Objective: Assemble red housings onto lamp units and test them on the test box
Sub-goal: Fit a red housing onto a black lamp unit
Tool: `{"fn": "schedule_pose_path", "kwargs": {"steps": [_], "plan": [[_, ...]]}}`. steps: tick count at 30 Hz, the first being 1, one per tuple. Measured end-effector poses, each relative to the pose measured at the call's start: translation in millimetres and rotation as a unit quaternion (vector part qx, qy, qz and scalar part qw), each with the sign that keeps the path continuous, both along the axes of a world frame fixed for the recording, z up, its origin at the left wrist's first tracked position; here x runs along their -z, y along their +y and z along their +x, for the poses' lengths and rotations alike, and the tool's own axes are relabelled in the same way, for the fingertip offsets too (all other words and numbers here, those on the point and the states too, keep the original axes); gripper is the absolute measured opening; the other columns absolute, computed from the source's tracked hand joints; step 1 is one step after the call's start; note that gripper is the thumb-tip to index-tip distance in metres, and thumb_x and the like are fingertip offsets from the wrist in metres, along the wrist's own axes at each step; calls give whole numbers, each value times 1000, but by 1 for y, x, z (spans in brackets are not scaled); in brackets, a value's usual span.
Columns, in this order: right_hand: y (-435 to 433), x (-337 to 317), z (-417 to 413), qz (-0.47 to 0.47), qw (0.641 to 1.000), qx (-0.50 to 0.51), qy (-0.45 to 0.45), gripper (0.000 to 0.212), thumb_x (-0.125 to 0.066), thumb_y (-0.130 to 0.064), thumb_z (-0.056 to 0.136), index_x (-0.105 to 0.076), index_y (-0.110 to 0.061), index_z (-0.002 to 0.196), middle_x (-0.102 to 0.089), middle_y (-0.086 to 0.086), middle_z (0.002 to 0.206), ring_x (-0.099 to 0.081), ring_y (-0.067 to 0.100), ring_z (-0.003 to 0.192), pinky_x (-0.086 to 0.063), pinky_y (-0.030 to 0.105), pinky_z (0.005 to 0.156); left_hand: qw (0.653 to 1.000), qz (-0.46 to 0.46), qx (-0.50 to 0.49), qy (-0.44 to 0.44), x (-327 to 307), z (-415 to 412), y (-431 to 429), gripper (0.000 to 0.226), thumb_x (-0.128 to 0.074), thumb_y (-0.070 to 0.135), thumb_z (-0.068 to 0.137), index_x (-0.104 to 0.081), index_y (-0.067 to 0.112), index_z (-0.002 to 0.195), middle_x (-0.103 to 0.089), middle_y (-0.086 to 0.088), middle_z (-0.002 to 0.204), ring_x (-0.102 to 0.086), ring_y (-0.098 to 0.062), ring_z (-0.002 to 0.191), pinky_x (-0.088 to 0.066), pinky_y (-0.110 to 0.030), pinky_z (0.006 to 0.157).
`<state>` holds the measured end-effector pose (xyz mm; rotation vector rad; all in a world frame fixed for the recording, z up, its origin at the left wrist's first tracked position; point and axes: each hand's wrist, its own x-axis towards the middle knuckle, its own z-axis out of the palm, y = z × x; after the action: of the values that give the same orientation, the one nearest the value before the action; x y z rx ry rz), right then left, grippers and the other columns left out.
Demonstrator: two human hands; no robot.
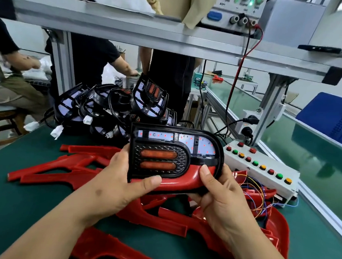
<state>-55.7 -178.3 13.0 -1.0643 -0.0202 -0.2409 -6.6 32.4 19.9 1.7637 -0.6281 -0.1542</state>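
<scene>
Lamp unit (176,150), black-framed with two amber lenses set in a mesh panel and red dots showing on the pale board behind its upper frame, is held face-up above the middle of the green tabletop (6,208). A red housing (182,182) sits along its lower edge and curves up round its right end. The left hand (119,182) grips the unit's left side, fingers curled behind it and thumb pressed on the lower front edge where black frame meets red. The right hand (222,198) grips the lower right part, thumb on the red housing and fingers wrapped underneath. Loose red housings (60,173) lie scattered over the middle of the tabletop and toward its near right corner, several overlapping. More lamp units (110,106) stand piled at the far edge, their white connectors (56,131) trailing onto the mat. The test box (265,169), white with rows of red, green and amber buttons, lies along the right edge, with thin coloured wires (257,193) spilling from its near end. A power supply (234,9) sits on the shelf above.
</scene>
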Motion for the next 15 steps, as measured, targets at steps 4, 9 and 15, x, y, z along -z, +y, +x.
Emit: {"fn": "schedule_pose_path", "kwargs": {"steps": [4,9,15], "plan": [[-1,1,-2,-32,999,-9,-9,54,-66,-26,76,-51,-14,126,-71,10,114,-72,19,96,-58,30,69,999,-43,-4,-6,2,-3,-6,70,-79,45,77,-35,58,130,-57,31,129,-49,15,120,-40,2,85],[-2,1,-2,-2,999,-33,-21,52,-68,-20,75,-51,-13,124,-70,12,117,-71,23,99,-58,32,70,998,-62,-19,-13,5,-2,-7,78,-82,35,76,-36,42,138,-61,25,127,-54,7,120,-42,-21,97],[-11,-4,-4,67,992,-107,-1,48,-74,1,69,-63,-10,114,-70,19,110,-72,31,93,-59,37,64,998,-57,15,-12,0,-2,-2,68,-79,42,74,-40,66,124,-58,24,133,-51,5,125,-35,-29,104]]}}
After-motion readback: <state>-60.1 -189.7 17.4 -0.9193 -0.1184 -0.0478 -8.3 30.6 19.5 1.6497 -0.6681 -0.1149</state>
